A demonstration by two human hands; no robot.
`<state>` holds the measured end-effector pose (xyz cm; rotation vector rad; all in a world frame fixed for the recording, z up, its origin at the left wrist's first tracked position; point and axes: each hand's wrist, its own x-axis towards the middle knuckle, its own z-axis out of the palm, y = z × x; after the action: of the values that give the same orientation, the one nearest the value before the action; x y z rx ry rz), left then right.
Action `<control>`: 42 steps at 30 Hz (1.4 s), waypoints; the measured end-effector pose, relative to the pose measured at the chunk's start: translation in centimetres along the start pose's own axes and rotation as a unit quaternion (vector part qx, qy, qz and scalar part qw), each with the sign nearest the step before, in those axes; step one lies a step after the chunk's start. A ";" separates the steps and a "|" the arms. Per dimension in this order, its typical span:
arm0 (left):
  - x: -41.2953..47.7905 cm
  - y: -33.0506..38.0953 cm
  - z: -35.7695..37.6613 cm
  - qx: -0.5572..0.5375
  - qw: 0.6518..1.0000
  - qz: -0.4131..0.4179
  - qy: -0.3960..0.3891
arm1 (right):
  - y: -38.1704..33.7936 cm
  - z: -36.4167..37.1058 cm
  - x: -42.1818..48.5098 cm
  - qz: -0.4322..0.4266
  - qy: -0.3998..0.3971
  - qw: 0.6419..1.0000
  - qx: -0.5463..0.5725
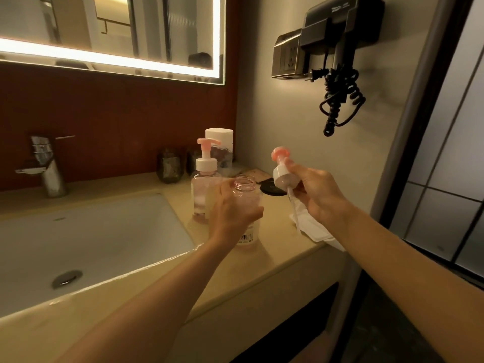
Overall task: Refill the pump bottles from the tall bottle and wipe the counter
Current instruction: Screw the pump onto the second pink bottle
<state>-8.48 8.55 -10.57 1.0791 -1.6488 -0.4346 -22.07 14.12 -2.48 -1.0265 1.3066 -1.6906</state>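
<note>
My left hand (233, 212) grips an uncapped clear pink pump bottle (247, 195) that stands on the beige counter (275, 260) right of the sink. To its right, lifted clear of the bottle, my right hand (317, 195) holds the removed pump head (281, 175), a white collar with a pink top and a dip tube hanging down. Behind my left hand stands a second pump bottle (203, 179) with its pump on. The tall bottle (220, 142) with a white cap stands behind that one, by the wall corner.
A white cloth (314, 229) lies on the counter under my right hand. The white sink basin (91, 239) and chrome tap (48, 166) are to the left. Two dark cups (170, 166) and a black coaster (272, 188) sit near the wall. A wall-mounted hair dryer (340, 24) hangs above right.
</note>
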 end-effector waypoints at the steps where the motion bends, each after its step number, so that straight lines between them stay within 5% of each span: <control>1: -0.7 -0.3 -0.6 -0.011 1.000 0.001 -0.002 | -0.4 0.6 -0.3 -0.012 0.000 1.000 0.010; 7: -3.8 -1.6 -5.2 -0.047 0.999 0.006 -0.009 | -3.0 5.2 -1.3 -0.059 0.017 0.991 0.118; 19: -6.1 -2.6 -8.1 0.001 1.000 0.003 -0.004 | -5.7 12.2 -3.4 -0.175 0.024 0.971 0.159; 32: -6.5 -3.0 -8.0 -0.001 0.999 0.038 0.015 | 2.4 11.7 -6.3 -0.179 -0.093 0.979 0.014; 42: -6.4 -3.4 -7.7 -0.004 0.999 0.020 0.036 | 4.6 11.0 -7.0 -0.221 -0.103 0.967 -0.078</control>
<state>0.04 13.78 -13.93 1.0420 -1.6010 -0.3719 -8.83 15.50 -6.28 -1.6384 1.1456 -1.7554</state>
